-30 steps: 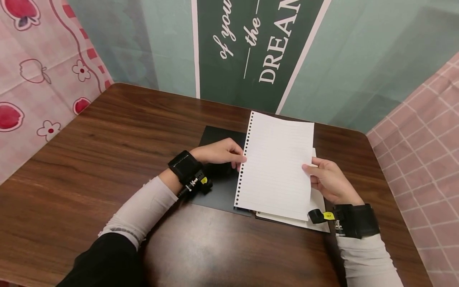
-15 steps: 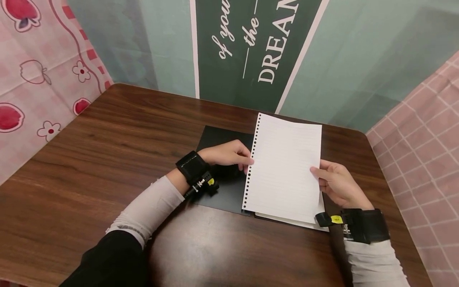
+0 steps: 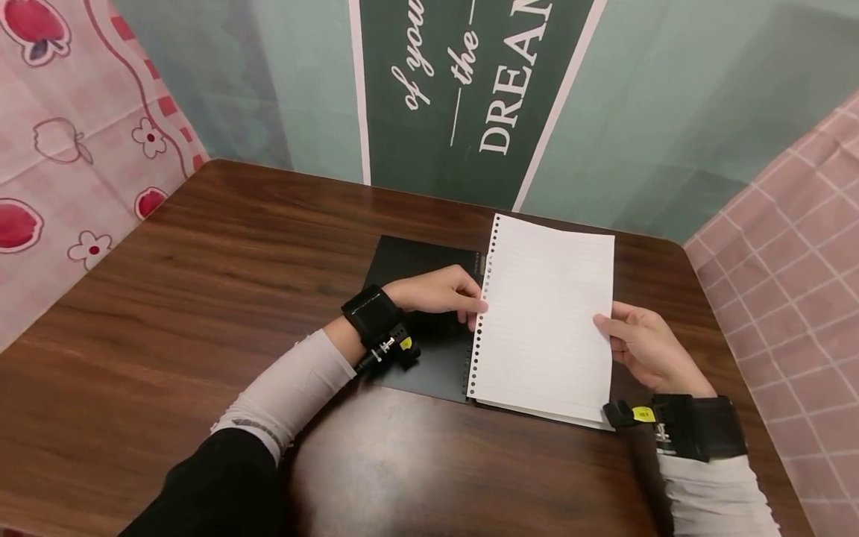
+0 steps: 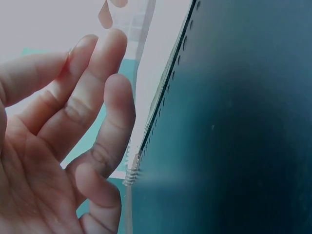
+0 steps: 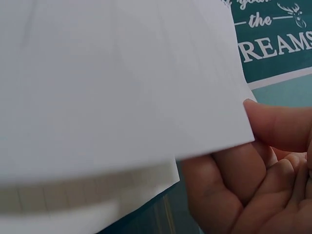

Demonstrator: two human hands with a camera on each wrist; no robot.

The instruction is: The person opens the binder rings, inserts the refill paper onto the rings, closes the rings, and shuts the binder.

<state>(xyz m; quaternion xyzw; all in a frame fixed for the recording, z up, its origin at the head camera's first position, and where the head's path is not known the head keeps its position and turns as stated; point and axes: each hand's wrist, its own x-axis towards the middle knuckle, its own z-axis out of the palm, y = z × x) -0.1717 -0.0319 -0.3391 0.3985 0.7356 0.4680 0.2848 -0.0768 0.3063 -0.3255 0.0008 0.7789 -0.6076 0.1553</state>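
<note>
A white lined loose-leaf sheet (image 3: 543, 321) with a row of punched holes down its left side is held above an open black ring binder (image 3: 429, 358). My left hand (image 3: 439, 291) pinches the sheet's holed edge between thumb and fingers, beside the binder's spine. At the opposite edge my right hand (image 3: 647, 343) pinches the sheet, thumb on top and fingers beneath. In the right wrist view the sheet stands apart from the lined pages (image 5: 87, 195) under it. Part of the binder's ring spine (image 4: 132, 168) appears in the left wrist view.
The binder lies on a brown wooden table (image 3: 201, 298) near its back edge. Behind rises a green cloth with white lettering (image 3: 470, 89). A pink fruit-patterned cloth (image 3: 80, 149) hangs on the left, a pink checked one (image 3: 792, 261) on the right.
Both hands have moved right with the sheet, its holed edge now nearer the binder's spine. More of the black left cover and some of the rings have come into sight.
</note>
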